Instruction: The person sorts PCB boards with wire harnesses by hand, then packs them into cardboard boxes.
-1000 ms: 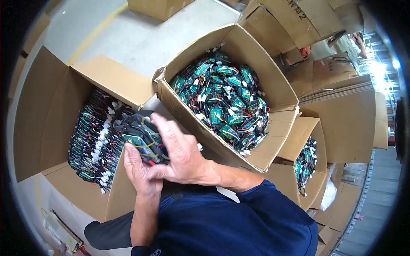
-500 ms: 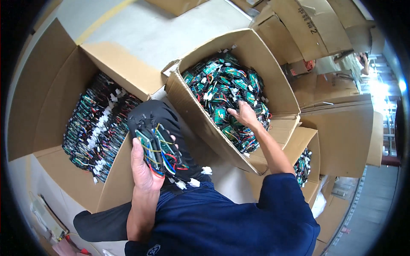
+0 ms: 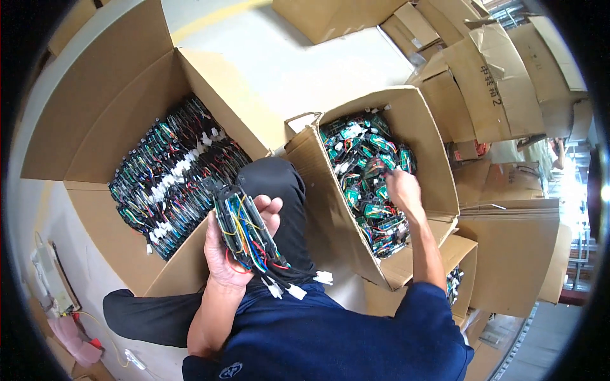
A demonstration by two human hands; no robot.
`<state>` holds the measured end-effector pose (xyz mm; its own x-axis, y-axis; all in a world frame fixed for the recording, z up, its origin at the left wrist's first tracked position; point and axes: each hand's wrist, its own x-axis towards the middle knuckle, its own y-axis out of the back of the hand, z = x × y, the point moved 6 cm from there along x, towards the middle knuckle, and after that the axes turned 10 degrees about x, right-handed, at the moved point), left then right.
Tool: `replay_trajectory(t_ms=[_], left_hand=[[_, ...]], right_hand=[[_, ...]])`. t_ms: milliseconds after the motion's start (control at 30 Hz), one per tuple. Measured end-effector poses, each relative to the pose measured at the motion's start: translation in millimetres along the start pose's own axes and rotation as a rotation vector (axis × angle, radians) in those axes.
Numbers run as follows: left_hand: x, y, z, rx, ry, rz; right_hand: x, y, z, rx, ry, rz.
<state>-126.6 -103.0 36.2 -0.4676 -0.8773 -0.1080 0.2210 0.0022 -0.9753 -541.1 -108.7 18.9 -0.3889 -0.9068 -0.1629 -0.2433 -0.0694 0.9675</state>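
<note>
My left hand (image 3: 230, 254) is closed round a small bundle of wired circuit boards (image 3: 244, 230) in black housings, held above my lap. Yellow, blue and red wires cross the bundle, and white connectors (image 3: 296, 292) dangle from its lower end. My right hand (image 3: 405, 190) reaches into the middle carton (image 3: 381, 273), over a jumbled heap of green wired boards (image 3: 372, 208). Its fingers are curled and partly hidden, with a slightly blurred circuit board (image 3: 376, 167) with reddish wires at the fingertips.
On my left, a large open carton (image 3: 219, 86) holds tight rows of upright boards (image 3: 162, 143) with white connectors. A smaller carton (image 3: 467, 247) with more boards sits beyond my right arm. More cartons (image 3: 508, 247) stand at the right and back. My bent knee (image 3: 273, 181) lies between the two big cartons.
The view has shifted, so the cartons sit lower and further right. My right hand has gone from spread fingers over the heap to curled fingers at a board. The left hand still holds its bundle.
</note>
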Motion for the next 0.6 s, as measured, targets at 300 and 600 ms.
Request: replay_trajectory(t_ms=[300, 600], left_hand=[[47.1, -35.5, -24.9, -0.127, 0.031, -0.095], [27.1, -35.9, -4.2, -0.115, -0.019, 0.039]], right_hand=[[-117.1, 100.1, -175.8, 0.335, 0.685, 0.602], [-164.3, 11.6, -242.5, 0.741, 1.033, 0.096]])
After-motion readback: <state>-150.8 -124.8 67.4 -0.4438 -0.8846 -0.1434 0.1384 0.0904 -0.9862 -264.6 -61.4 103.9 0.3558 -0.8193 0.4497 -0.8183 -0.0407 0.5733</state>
